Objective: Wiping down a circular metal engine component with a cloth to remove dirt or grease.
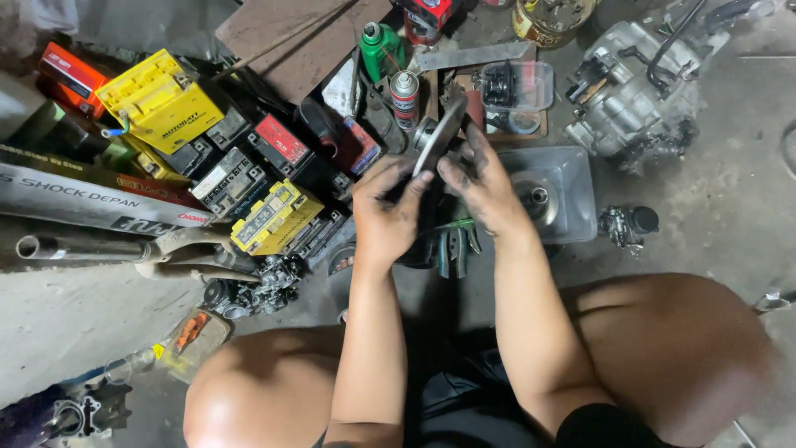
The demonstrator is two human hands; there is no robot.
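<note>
Head view shows both greasy hands, left [385, 217] and right [483, 187], grasping a round metal disc [439, 137] edge-on above the concrete floor [730, 207], near a grey tray [572, 187].

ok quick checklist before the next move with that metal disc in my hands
1. Both hands on the disc: ok, left hand and right hand grip the metal disc.
2. Disc clear of the floor: ok, held up on edge.
3. Grip clean: not ok, fingers look greasy black.
4. Grey tray within reach: ok, just right of the hands, with a round part inside.
5. Spray can clear of the disc: cannot tell, very close behind.
</note>
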